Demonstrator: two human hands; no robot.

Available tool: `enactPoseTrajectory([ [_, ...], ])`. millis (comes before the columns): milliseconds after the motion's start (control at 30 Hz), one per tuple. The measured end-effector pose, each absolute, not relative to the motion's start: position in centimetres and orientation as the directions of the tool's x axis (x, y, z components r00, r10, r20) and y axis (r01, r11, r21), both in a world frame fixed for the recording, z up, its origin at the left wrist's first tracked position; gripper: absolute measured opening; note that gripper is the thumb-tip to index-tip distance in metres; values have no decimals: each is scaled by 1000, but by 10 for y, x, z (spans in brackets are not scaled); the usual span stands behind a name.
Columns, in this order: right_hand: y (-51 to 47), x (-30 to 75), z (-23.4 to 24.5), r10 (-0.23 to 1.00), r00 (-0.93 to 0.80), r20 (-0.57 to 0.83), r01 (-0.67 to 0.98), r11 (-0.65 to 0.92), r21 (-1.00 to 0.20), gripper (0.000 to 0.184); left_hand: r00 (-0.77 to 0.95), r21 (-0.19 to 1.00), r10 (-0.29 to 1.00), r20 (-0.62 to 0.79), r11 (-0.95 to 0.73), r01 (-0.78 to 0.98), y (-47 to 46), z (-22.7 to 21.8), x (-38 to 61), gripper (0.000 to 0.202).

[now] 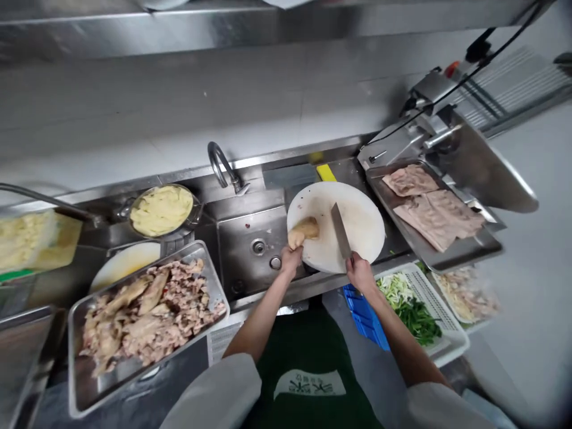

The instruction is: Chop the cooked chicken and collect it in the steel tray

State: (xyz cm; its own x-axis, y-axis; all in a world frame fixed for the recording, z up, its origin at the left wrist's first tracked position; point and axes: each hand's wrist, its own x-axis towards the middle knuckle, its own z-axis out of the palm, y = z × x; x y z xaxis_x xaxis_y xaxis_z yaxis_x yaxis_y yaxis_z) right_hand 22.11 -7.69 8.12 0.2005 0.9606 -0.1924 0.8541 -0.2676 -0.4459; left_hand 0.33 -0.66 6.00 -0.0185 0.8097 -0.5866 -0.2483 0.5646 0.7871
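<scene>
My left hand is closed on the near end of a tan piece of meat, possibly poultry. The piece lies at the left side of a round white cutting board. In my right hand is the handle of a cleaver, its broad blade pointing away from me over the middle of the board. A gap separates the blade from the meat. Small dark scraps dot the board's far left part. My fingers are partly hidden by the backs of both hands.
The board sits beside a steel sink with a faucet. At left is a tray of chopped meat, with a bowl of pale slices behind. To the right are flat meat slabs, a slicer and a greens basket.
</scene>
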Motion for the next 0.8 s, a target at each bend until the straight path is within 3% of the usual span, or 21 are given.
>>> enactPoseTrajectory([
  [100, -66, 258, 74, 963, 122, -239, 861, -222, -457, 37, -39, 762, 787, -616, 583, -281, -22, 46, 37, 34],
  [200, -69, 282, 74, 944, 92, -316, 871, -230, -435, 42, -18, 738, 751, -660, 643, -204, -47, 37, 52, 47],
  [267, -71, 292, 78, 903, 122, -411, 890, -282, -357, 38, -98, 774, 768, -633, 630, -58, -58, 32, 58, 50],
  [367, -67, 295, 85, 869, 137, -476, 928, -280, -244, 33, -236, 812, 855, -462, 514, 275, -64, 25, 65, 43],
  [433, -63, 292, 89, 884, 94, -458, 945, -223, -238, 32, -232, 753, 890, -391, 455, 475, -64, 23, 68, 40],
  [500, -63, 287, 90, 902, 27, -430, 939, -171, -299, 29, -201, 670, 891, -406, 440, 598, -66, 23, 69, 41],
  [600, -71, 284, 90, 897, -68, -437, 911, -123, -394, 23, -189, 592, 873, -449, 449, 669, -71, 23, 69, 43],
  [700, -78, 280, 95, 866, -35, -498, 933, -151, -327, 26, -181, 595, 880, -440, 436, 675, -74, 23, 69, 43],
  [800, -77, 265, 104, 881, 4, -473, 944, -159, -288, 31, -173, 610, 885, -433, 428, 667, -74, 21, 70, 42],
])
